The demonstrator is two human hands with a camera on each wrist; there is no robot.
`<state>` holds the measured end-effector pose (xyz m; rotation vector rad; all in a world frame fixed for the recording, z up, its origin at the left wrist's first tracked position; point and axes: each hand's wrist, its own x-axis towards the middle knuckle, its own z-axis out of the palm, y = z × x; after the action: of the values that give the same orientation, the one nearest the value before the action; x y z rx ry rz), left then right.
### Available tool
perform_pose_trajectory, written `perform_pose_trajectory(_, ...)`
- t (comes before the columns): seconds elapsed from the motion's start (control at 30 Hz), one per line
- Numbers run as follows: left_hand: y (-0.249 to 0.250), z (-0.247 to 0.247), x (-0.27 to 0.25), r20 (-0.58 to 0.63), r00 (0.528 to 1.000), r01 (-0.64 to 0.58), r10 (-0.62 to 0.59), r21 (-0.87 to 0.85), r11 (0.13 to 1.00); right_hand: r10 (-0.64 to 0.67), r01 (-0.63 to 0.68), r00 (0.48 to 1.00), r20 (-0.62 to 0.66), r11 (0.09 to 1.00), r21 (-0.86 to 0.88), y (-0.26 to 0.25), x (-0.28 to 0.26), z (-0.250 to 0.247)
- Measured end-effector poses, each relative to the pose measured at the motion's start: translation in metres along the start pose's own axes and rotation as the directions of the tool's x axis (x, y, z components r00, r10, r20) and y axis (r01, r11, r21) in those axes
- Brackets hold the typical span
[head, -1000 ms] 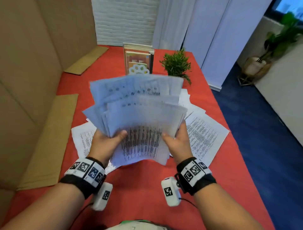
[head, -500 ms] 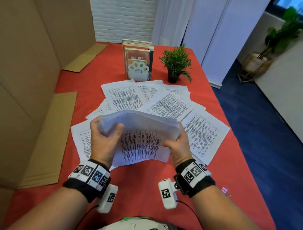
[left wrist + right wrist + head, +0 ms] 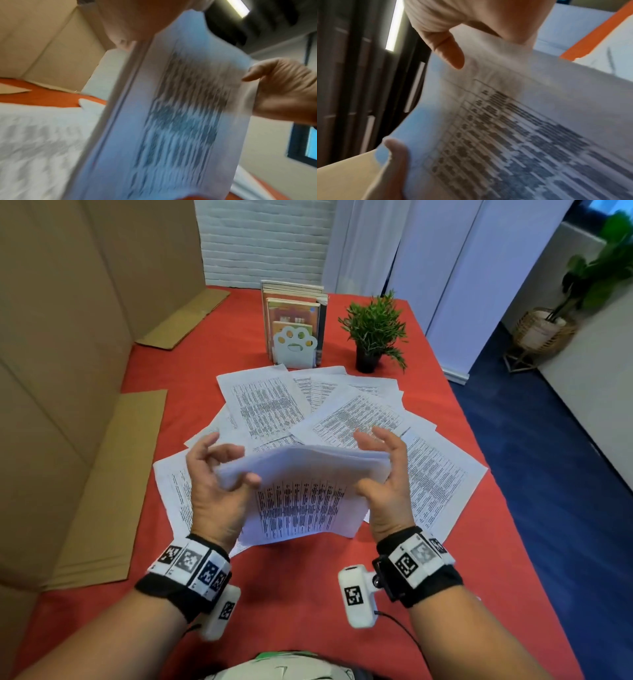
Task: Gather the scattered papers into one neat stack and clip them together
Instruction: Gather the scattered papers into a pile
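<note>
Lowered since before, stack (image 3: 301, 494) sits between my left hand (image 3: 215, 491) and right hand (image 3: 387, 484), thumbs clamping, fingers (image 3: 383, 440) apart; squaring underway; next, collect sheets (image 3: 267, 405) beyond fingertips.

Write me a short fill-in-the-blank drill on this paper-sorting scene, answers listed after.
1. The bundle of papers is held between ____ hands: the left hand and the right hand.
2. More printed sheets lie scattered on the ____ tablecloth.
3. Right of the bookend stands a small potted ____.

Answers: two; red; plant
</note>
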<state>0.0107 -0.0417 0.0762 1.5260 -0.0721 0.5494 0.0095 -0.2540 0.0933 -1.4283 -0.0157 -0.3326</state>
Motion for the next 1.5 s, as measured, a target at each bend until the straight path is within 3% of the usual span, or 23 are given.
perform_pose_trajectory(0.07, -0.019, -0.007, -0.006, 0.089, 0.982, 0.16, -0.164, 0.059, 0.985, 0.124, -0.124, 0.992, 0.007, 0.992, 0.018, 0.011, 0.003, -0.004)
perform_pose_trajectory(0.17, -0.04, -0.008, -0.011, 0.072, 0.906, 0.412, -0.416, 0.069, 0.909, 0.206, -0.205, 0.978, 0.022, 0.977, -0.056, 0.024, 0.004, -0.001)
perform_pose_trajectory(0.3, -0.048, -0.003, -0.012, 0.022, 0.864, 0.501, -0.503, 0.059, 0.863, 0.407, -0.408, 0.912, -0.045, 0.913, -0.006, 0.041, 0.001, 0.001)
perform_pose_trajectory(0.53, -0.06, -0.005, -0.018, -0.016, 0.839, 0.542, -0.544, 0.113, 0.832, 0.491, -0.49, 0.871, -0.002, 0.87, 0.059, 0.058, -0.002, 0.0)
perform_pose_trajectory(0.73, -0.068, -0.01, -0.028, 0.08, 0.815, 0.554, -0.573, 0.179, 0.813, 0.536, -0.529, 0.843, 0.042, 0.841, -0.117, 0.073, -0.01, -0.002)
perform_pose_trajectory(0.9, -0.058, -0.002, -0.022, -0.019, 0.821, 0.564, -0.571, 0.179, 0.806, 0.506, -0.481, 0.859, 0.078, 0.85, -0.216, 0.078, -0.008, 0.0)
perform_pose_trajectory(1.0, -0.054, -0.003, -0.011, -0.029, 0.777, 0.623, -0.629, 0.178, 0.762, 0.475, -0.427, 0.872, 0.121, 0.857, -0.288, 0.076, -0.006, -0.002)
perform_pose_trajectory(1.1, -0.048, -0.005, -0.006, 0.061, 0.737, 0.649, -0.674, 0.214, 0.73, 0.48, -0.443, 0.876, 0.049, 0.841, -0.31, 0.079, -0.005, -0.007)
perform_pose_trajectory(1.23, -0.05, -0.01, -0.011, 0.174, 0.717, 0.583, -0.675, 0.379, 0.718, 0.552, -0.541, 0.834, 0.005, 0.818, -0.196, 0.086, -0.004, -0.012)
perform_pose_trajectory(1.37, -0.054, -0.005, -0.016, 0.107, 0.741, 0.558, -0.663, 0.453, 0.695, 0.505, -0.465, 0.862, 0.041, 0.822, -0.329, 0.09, 0.0, -0.009)
perform_pose_trajectory(1.43, -0.055, -0.004, -0.013, 0.044, 0.766, 0.57, -0.641, 0.414, 0.71, 0.442, -0.43, 0.895, -0.061, 0.816, -0.386, 0.091, 0.008, -0.014)
perform_pose_trajectory(1.5, -0.057, -0.009, -0.009, -0.038, 0.773, 0.595, -0.633, 0.388, 0.704, 0.398, -0.466, 0.884, -0.247, 0.8, -0.377, 0.094, 0.021, -0.031)
